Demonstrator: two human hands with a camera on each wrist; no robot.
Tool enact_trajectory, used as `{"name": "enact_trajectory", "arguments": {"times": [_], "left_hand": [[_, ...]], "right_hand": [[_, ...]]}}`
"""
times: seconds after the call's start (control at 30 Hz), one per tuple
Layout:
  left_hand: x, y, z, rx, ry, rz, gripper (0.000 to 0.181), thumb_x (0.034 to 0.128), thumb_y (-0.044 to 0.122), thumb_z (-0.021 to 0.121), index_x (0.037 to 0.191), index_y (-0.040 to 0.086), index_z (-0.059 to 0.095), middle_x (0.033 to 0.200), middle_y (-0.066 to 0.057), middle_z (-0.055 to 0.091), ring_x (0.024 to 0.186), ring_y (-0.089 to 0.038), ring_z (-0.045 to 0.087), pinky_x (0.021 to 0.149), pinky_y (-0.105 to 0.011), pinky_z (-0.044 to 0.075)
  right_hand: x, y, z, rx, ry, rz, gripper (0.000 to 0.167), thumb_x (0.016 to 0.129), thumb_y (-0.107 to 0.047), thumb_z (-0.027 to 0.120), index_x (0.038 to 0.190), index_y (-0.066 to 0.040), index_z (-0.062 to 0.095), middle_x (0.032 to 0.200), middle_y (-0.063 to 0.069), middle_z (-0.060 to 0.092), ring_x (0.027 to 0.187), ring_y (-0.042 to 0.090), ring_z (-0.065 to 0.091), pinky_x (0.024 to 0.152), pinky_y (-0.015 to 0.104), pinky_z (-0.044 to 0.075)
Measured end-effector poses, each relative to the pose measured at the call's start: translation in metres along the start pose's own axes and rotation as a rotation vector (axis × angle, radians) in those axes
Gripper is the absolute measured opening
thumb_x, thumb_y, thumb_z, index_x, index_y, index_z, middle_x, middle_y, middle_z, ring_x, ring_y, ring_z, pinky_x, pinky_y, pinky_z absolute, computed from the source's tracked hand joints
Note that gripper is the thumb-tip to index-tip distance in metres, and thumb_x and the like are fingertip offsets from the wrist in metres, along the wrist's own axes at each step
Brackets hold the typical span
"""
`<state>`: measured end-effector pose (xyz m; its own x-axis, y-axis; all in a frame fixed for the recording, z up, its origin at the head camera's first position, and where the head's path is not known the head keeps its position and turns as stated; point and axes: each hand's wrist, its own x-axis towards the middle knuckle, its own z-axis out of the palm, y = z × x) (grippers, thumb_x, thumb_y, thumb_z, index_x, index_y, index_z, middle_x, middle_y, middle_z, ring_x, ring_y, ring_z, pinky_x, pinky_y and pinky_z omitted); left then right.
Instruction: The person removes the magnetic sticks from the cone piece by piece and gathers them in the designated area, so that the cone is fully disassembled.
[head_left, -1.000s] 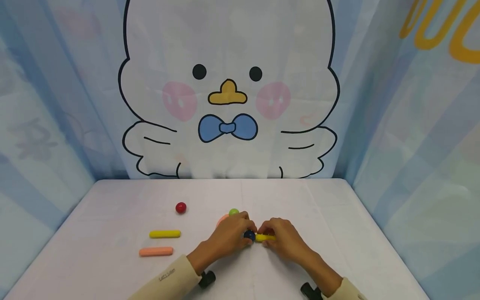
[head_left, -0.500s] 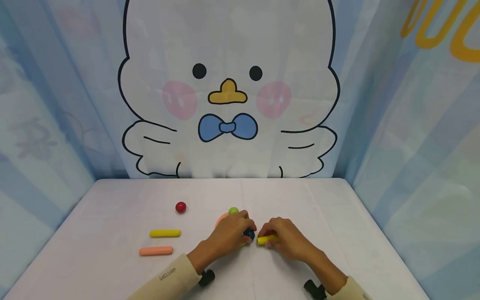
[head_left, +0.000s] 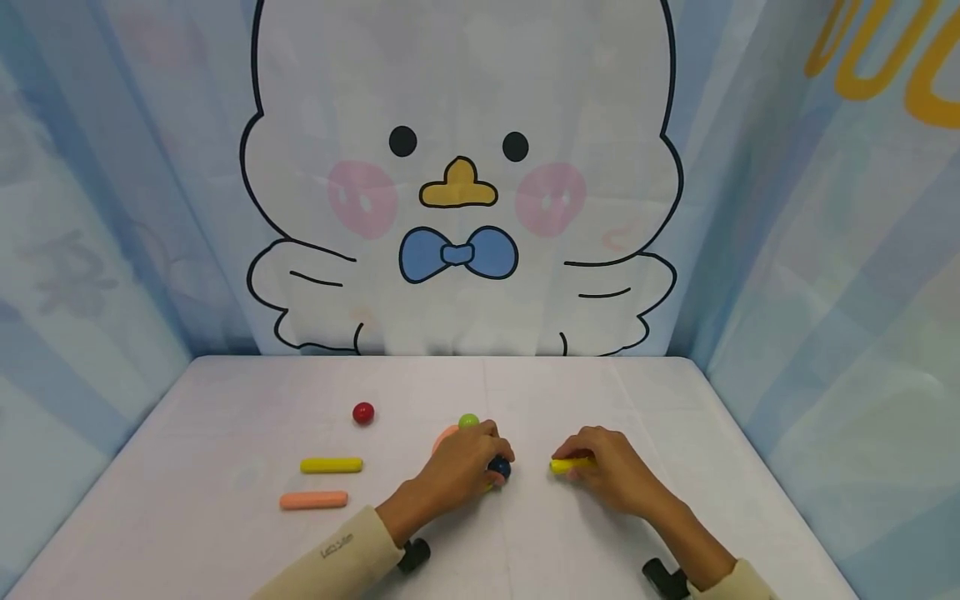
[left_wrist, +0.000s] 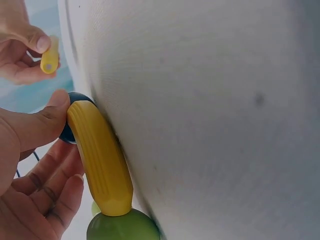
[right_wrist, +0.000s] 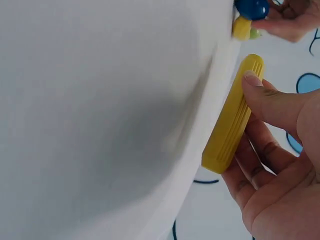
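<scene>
In the head view my left hand (head_left: 454,463) pinches a dark blue ball (head_left: 499,468). The left wrist view shows that ball (left_wrist: 67,134) against one end of a yellow stick (left_wrist: 102,159), whose other end meets a green ball (left_wrist: 123,226). My right hand (head_left: 617,472) holds a separate yellow stick (head_left: 570,465) between thumb and fingers, to the right of the blue ball and apart from it. In the right wrist view this stick (right_wrist: 233,116) has grooves along its side. Behind my left hand, a light green ball (head_left: 468,420) and an orange piece (head_left: 444,437) are partly hidden.
On the left part of the white table (head_left: 225,425) lie a red ball (head_left: 363,413), a yellow stick (head_left: 332,465) and an orange stick (head_left: 313,500). A printed curtain (head_left: 465,308) stands along the table's back edge.
My right hand has moved right, away from the blue ball, with the yellow stick in it; the stick was at the ball before. My left hand has stayed at the blue ball.
</scene>
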<state>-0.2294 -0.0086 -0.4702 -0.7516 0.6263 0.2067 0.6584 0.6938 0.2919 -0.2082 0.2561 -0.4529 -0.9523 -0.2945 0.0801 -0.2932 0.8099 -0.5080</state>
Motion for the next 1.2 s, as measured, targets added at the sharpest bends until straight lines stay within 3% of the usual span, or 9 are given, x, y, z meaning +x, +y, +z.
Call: {"name": "enact_trajectory", "arguments": {"times": [0.47,0.8,1.2], "left_hand": [[0.0,-0.001,0.0,-0.002,0.023,0.015,0.03,0.0849,0.028,0.091,0.112,0.02,0.081,0.106,0.003,0.068,0.096,-0.009,0.064,0.088,-0.024,0.056],[0.0,0.0,0.0,0.003,0.031,0.021,0.03,0.0845,0.028,0.091,0.112,0.019,0.081,0.106,0.003,0.069,0.096,-0.009,0.065,0.087,-0.023,0.057],[-0.001,0.001,-0.002,0.0,0.023,0.006,0.03,0.0853,0.028,0.09,0.112,0.019,0.081,0.106,0.003,0.069,0.098,-0.009,0.064,0.09,-0.026,0.057]], "right_hand": [[-0.009,0.04,-0.025,-0.035,0.124,0.006,0.027,0.086,0.001,0.084,0.107,-0.015,0.082,0.104,-0.003,0.076,0.102,0.02,0.071,0.094,0.043,0.06],[-0.011,0.058,-0.027,-0.05,0.112,0.075,0.024,0.087,0.001,0.084,0.107,-0.012,0.083,0.103,0.0,0.077,0.103,0.024,0.072,0.095,0.048,0.06],[-0.012,0.063,-0.023,-0.025,0.082,0.137,0.025,0.087,0.003,0.082,0.109,-0.01,0.082,0.104,0.001,0.075,0.104,0.024,0.071,0.097,0.049,0.059]]}}
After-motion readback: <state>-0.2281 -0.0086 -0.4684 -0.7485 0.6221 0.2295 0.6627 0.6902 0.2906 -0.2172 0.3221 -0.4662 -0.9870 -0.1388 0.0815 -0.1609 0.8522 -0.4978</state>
